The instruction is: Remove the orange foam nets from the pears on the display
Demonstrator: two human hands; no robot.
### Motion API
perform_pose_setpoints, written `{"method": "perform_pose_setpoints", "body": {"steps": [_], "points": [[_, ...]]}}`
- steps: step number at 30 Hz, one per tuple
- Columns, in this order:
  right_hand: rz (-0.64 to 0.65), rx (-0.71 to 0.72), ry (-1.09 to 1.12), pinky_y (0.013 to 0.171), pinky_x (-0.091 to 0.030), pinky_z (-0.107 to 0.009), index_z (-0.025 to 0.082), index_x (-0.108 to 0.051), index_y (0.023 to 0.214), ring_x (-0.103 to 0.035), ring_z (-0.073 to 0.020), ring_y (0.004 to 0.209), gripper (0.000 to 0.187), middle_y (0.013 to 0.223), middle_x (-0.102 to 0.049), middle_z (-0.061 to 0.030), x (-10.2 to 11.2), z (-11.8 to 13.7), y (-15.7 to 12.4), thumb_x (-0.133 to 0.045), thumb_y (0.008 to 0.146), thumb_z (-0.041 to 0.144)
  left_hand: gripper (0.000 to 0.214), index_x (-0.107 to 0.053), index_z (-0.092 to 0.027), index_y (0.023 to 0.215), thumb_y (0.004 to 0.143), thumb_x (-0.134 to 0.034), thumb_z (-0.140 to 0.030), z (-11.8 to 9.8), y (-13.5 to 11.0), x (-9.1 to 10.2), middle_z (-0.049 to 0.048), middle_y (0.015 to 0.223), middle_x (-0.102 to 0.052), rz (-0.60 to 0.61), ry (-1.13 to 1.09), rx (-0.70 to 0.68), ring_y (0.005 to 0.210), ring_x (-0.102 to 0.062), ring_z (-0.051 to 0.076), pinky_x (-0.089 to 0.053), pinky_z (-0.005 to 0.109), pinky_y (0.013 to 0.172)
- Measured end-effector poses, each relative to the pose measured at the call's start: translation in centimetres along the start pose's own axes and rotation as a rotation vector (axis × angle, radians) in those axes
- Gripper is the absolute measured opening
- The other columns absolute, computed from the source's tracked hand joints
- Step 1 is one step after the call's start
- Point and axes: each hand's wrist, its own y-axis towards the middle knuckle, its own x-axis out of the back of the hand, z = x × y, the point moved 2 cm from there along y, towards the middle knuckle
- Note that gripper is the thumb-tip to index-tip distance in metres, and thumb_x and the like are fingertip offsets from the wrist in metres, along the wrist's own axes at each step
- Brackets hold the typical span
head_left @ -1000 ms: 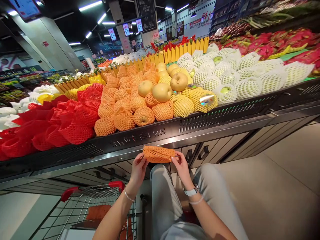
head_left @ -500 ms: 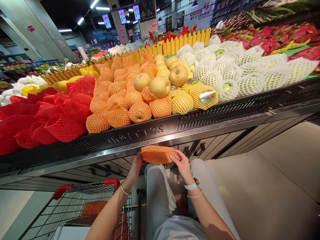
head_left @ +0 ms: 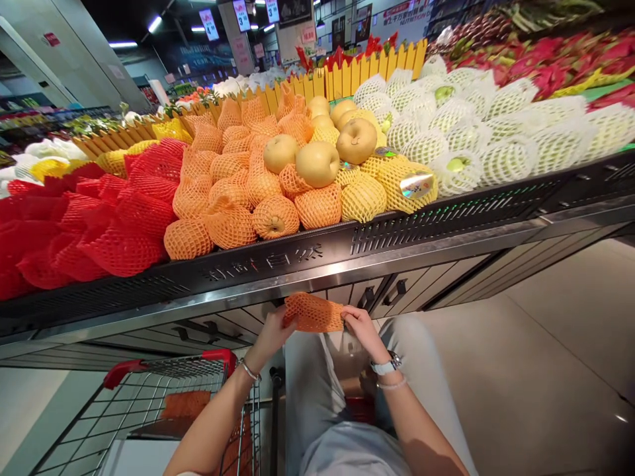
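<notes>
An orange foam fruit net is stretched flat between my two hands, below the metal edge of the fruit stand. My left hand grips its left end, and my right hand pinches its right end. No fruit shows inside the net. Above my hands, pears in orange nets sit in rows on the stand. Several bare pears rest on top of them. To their right lie pears in yellow nets.
A shopping cart with orange nets in it stands at my lower left. Red-netted fruit fills the stand's left, green fruit in white nets its right. Cabinet handles stick out below the black rim.
The net has tilted, its right end slightly lower, and looks flatter. My left hand has moved slightly right, further over the net's end. The view has shifted a little.
</notes>
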Motion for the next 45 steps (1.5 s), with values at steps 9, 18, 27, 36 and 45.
{"method": "perform_pose_setpoints", "body": {"steps": [9,18,27,36,45], "points": [[-0.019,0.261,-0.249,0.081,-0.047,-0.033,0.019,-0.067,0.074,-0.061,-0.0213,0.087,0.017,0.087,-0.066,-0.0068,-0.9,1.1,-0.7,-0.049,0.074,0.019,0.034,-0.067,-0.018,0.108,0.074,-0.068,-0.024,1.7,-0.4,-1.5,0.0091,0.1,-0.071,0.135,-0.058,0.057,0.094,-0.065,0.024,-0.048,0.03,0.087],[-0.112,0.25,-0.203,0.094,-0.047,-0.037,0.022,-0.054,0.119,-0.058,-0.0239,0.105,0.045,0.114,-0.059,-0.0092,-3.5,-1.9,-0.7,-0.06,0.075,0.019,0.047,-0.062,-0.021,0.123,0.078,-0.068,-0.03,0.1,-0.9,-1.8,0.0095,0.131,-0.059,0.253,-0.113,-0.034,0.126,-0.05,0.025,-0.034,0.035,0.11],[0.106,0.236,-0.166,0.091,-0.048,-0.035,0.02,-0.046,0.123,-0.06,-0.0232,0.105,0.044,0.117,-0.059,-0.0105,-2.3,-1.2,-0.9,-0.06,0.082,0.026,0.021,-0.064,-0.016,0.061,0.078,-0.051,-0.019,0.1,-0.9,-2.1,0.0044,0.066,-0.064,0.398,-0.097,-0.017,0.067,-0.058,0.017,-0.047,0.027,0.068],[0.15,0.239,0.06,0.082,-0.049,-0.023,0.023,-0.046,0.116,-0.059,-0.0145,0.094,0.039,0.1,-0.057,-0.0055,-2.0,-0.9,-0.8,-0.06,0.08,0.031,0.063,-0.048,-0.015,0.119,0.066,-0.076,-0.034,0.2,-1.2,-2.2,0.0132,0.113,-0.058,0.137,-0.165,-0.025,0.097,-0.06,0.023,-0.05,0.038,0.086],[0.406,0.18,0.102,0.078,-0.049,-0.023,0.019,-0.054,0.104,-0.059,-0.0145,0.093,0.031,0.101,-0.059,-0.0054,-1.4,0.0,-1.0,-0.056,0.073,0.013,0.075,-0.041,-0.016,0.131,0.067,-0.077,-0.034,-0.4,-1.7,-2.4,0.0152,0.133,-0.044,0.363,0.021,-0.173,0.131,-0.038,0.03,-0.028,0.049,0.113]]}}
